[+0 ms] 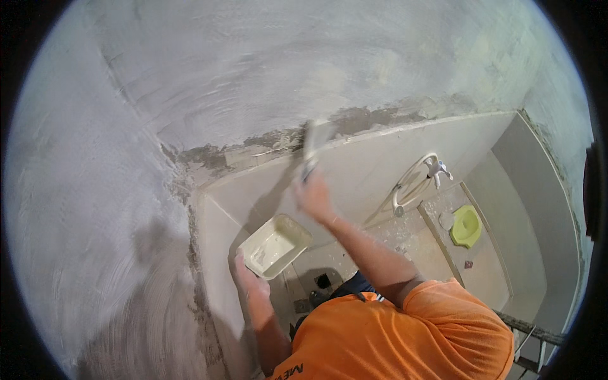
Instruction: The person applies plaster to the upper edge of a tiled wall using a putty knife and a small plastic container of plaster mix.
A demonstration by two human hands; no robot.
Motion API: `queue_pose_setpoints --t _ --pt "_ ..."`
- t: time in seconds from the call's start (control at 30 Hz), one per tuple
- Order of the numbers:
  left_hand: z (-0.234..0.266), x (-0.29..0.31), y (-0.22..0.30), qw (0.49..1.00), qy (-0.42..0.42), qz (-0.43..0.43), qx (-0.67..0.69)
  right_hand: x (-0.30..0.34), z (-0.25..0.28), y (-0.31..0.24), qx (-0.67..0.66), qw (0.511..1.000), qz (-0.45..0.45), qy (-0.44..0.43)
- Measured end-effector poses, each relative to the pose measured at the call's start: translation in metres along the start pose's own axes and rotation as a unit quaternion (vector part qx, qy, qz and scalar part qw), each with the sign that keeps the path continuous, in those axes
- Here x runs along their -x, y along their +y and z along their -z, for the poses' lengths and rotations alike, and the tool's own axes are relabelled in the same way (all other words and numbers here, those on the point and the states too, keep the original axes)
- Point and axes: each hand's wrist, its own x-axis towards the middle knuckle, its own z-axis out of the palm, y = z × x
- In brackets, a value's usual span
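Up on the wall (266, 69), near where the grey plaster meets the top edge of the pale tiles (380, 168), my right hand (311, 197) is closed around the handle of a flat trowel (315, 144). The blade looks blurry, so I think it is moving along that edge. My left hand (248, 275) is lower down, near the corner, and holds a cream tray (275, 246) by its near rim. The tray is tilted, and I cannot tell how much mix is in it.

To do this well, I think I should press the blade flat and slide it in one smooth line along the tile edge. I should keep the tray close under the trowel so drips land in it.

Down on the floor by the far wall sit a white tap with a hose (421, 180) and a green bowl (467, 225)
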Motion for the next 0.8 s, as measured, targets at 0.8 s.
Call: queue_pose_setpoints --t 0.8 --pt "-0.014 -0.007 -0.007 1.000 -0.001 0.003 -0.025 0.005 0.177 0.018 -0.062 0.971 -0.046 0.226"
